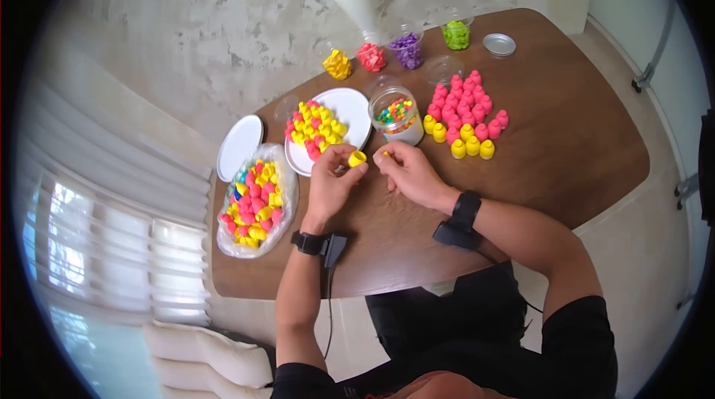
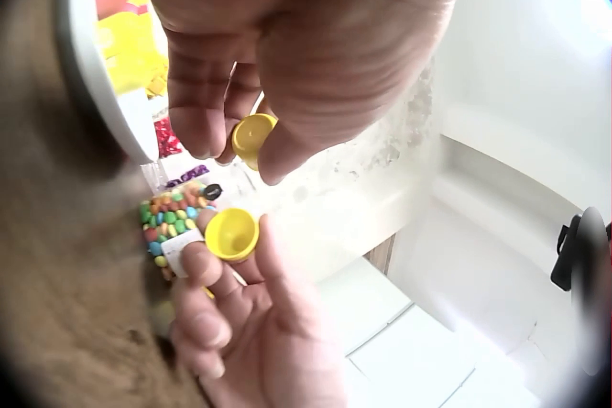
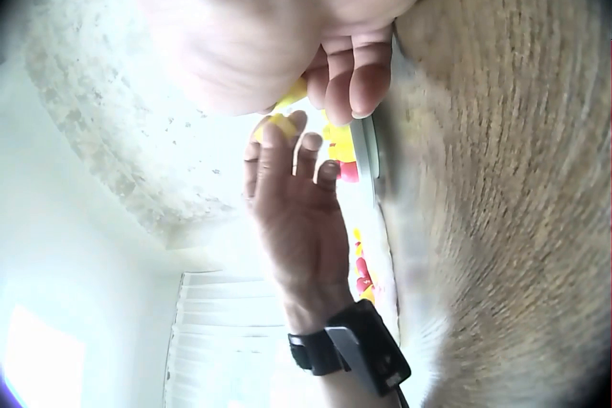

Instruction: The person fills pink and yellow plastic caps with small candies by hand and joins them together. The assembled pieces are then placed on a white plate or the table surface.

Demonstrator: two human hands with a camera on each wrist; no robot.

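Observation:
My left hand (image 1: pixel 333 181) pinches a yellow cup-shaped piece (image 1: pixel 357 158) between thumb and fingers, above the table's near middle. Just right of it, my right hand (image 1: pixel 414 175) holds another yellow piece (image 1: pixel 386 154), mostly covered by its fingers in the head view. The left wrist view shows the two apart: one piece (image 2: pixel 253 138) in the left hand (image 2: pixel 306 44), and the hollow inside of the other (image 2: pixel 232 234) in the right hand (image 2: pixel 277 341). The right wrist view shows a yellow piece (image 3: pixel 277 127) in the left hand (image 3: pixel 301 217), near the right hand (image 3: pixel 268 25).
A jar of colourful candies (image 1: pixel 403 131) stands beyond the hands. Pink and yellow assembled pieces (image 1: pixel 463 105) stand right of it. Left are a loaded white plate (image 1: pixel 356 112), a plastic bag of pieces (image 1: pixel 257 209) and a white lid (image 1: pixel 240 147). Several candy cups, one green (image 1: pixel 456 35), line the back.

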